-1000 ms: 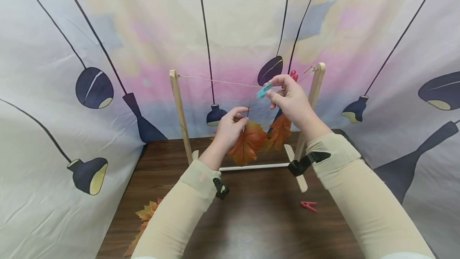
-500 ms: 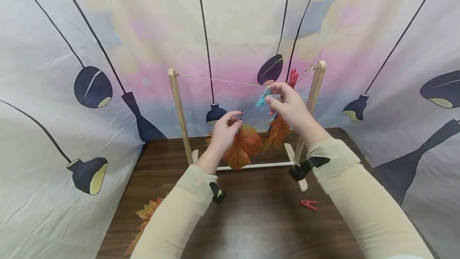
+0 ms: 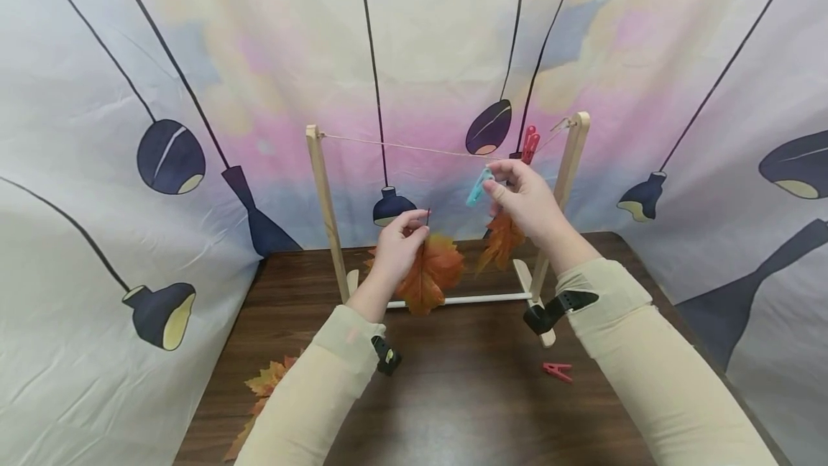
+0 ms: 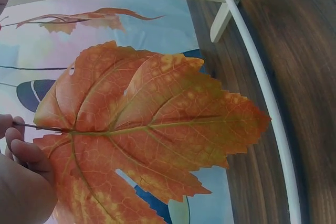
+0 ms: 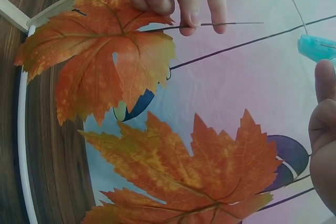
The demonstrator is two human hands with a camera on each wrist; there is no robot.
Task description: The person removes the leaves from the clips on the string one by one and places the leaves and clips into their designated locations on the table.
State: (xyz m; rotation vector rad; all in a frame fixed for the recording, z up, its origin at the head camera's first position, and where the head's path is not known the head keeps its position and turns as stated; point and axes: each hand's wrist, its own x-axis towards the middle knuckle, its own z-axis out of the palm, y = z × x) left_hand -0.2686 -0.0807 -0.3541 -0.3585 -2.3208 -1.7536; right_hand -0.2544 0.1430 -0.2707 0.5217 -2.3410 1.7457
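Observation:
My left hand (image 3: pixel 396 244) pinches the dark stem of an orange artificial maple leaf (image 3: pixel 428 277), which hangs below the fingers and fills much of the left wrist view. Between thumb and fingers, my right hand (image 3: pixel 527 200) holds a teal clothespin (image 3: pixel 479 188) just under the string (image 3: pixel 414 148). In the right wrist view the clothespin's end lies close to that string. A second orange leaf (image 5: pixel 184 177) hangs to the right, partly behind my right hand in the head view. Above it, a red clothespin (image 3: pixel 530 144) sits on the string.
The string runs between two wooden posts (image 3: pixel 325 207), joined low down by a white rod (image 3: pixel 488 299). A pink-red clothespin (image 3: pixel 558 372) lies on the dark wooden table (image 3: pixel 466 394). More autumn leaves (image 3: pixel 264 385) lie at the left, partly under my left sleeve. A printed curtain stands behind.
My left hand has moved left and down, carrying the leaf away from the right hand. My right hand has sunk a little, so the teal clothespin is now lower, below the string.

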